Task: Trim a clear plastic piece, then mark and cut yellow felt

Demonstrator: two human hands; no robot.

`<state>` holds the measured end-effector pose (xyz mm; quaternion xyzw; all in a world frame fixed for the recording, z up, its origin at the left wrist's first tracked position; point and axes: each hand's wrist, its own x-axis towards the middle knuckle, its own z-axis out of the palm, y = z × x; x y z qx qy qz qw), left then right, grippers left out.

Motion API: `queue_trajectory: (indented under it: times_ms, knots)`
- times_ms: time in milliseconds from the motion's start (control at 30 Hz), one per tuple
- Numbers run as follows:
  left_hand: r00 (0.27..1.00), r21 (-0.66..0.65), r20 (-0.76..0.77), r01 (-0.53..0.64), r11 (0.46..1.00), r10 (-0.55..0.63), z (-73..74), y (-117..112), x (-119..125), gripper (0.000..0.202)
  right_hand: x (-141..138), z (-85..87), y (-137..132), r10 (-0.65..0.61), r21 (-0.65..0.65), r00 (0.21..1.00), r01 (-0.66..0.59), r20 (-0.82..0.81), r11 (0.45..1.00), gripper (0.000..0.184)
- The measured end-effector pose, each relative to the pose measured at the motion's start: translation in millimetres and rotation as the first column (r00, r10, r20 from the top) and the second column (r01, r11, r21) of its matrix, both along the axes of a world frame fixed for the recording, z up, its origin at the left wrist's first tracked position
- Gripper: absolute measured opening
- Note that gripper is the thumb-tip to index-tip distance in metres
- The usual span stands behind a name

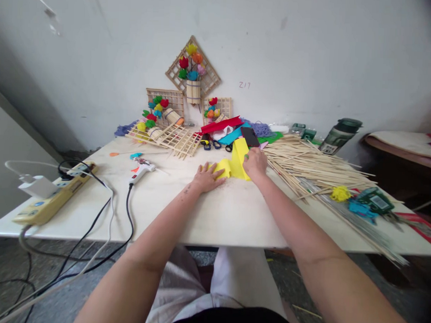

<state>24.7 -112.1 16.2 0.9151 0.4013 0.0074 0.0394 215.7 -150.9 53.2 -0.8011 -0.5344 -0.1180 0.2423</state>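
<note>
A strip of yellow crepe paper (239, 157) lies on the white table in front of me, its left end curled over and its right part raised. My left hand (207, 178) rests flat on the table with fingers spread, the fingertips on the curled end. On the other side, my right hand (255, 164) has its fingers closed on the right part of the paper; the exact pinch is partly hidden. Just behind the paper are scissors (216, 145) and a dark phone (250, 136), beside folded red paper (222, 125).
Bamboo sticks (317, 162) cover the right side, near a dark bottle (341, 136). A glue gun (141, 172) and a power strip (55, 196) with trailing cords are at left. Stick lattices with paper flowers (193, 71) stand against the wall.
</note>
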Motion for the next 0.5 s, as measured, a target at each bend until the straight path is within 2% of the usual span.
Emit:
queue_trajectory:
  times_ms: [67,100,133,200,233,267,300,367,433,500]
  knots:
    - [1.000,0.008,0.002,0.000,1.000,0.000,-1.1,-0.1,-0.1,0.064,-17.9,9.5,8.9,0.115,0.069,0.983,-0.106,-0.144,0.992,0.020]
    - [1.000,0.012,0.004,-0.001,1.000,0.001,-1.4,-0.4,-0.1,0.064,-28.3,12.8,15.4,0.189,0.098,0.944,-0.169,-0.269,0.981,0.016]
    - [1.000,0.016,0.007,-0.002,1.000,0.002,-1.6,-0.8,-0.1,0.064,-39.1,14.5,22.9,0.271,0.136,0.866,-0.236,-0.420,0.962,0.012]
    - [1.000,0.022,0.014,0.000,1.000,0.000,-1.6,-1.8,0.0,0.062,-59.5,11.8,38.7,0.386,0.241,0.619,-0.307,-0.684,0.921,0.010]
    - [1.000,0.026,0.018,0.002,1.000,-0.003,-1.4,-2.3,0.1,0.061,-67.8,7.3,46.0,0.413,0.286,0.501,-0.314,-0.760,0.906,0.011]
    - [1.000,0.028,0.021,0.003,1.000,-0.004,-1.3,-2.5,0.3,0.059,-74.3,0.9,52.4,0.420,0.314,0.418,-0.299,-0.805,0.901,0.012]
    - [1.000,0.028,0.022,0.002,1.000,-0.002,-1.2,-2.3,0.4,0.057,-78.5,-6.9,57.6,0.399,0.312,0.368,-0.274,-0.840,0.910,0.012]
    - [1.000,0.016,0.023,-0.007,1.000,0.007,-1.1,-0.9,-0.1,0.053,-80.7,-24.4,64.2,0.331,0.279,0.328,-0.195,-0.885,0.940,0.015]
    - [0.999,0.006,0.046,-0.009,1.000,0.009,-1.3,2.2,-2.4,0.050,-77.0,-39.8,66.5,0.339,0.322,0.274,-0.107,-0.900,0.941,0.016]
    - [0.995,0.021,0.096,-0.027,0.999,0.025,-1.5,6.5,-7.6,0.049,-71.8,-49.7,66.5,0.375,0.361,0.231,-0.104,-0.898,0.927,0.015]
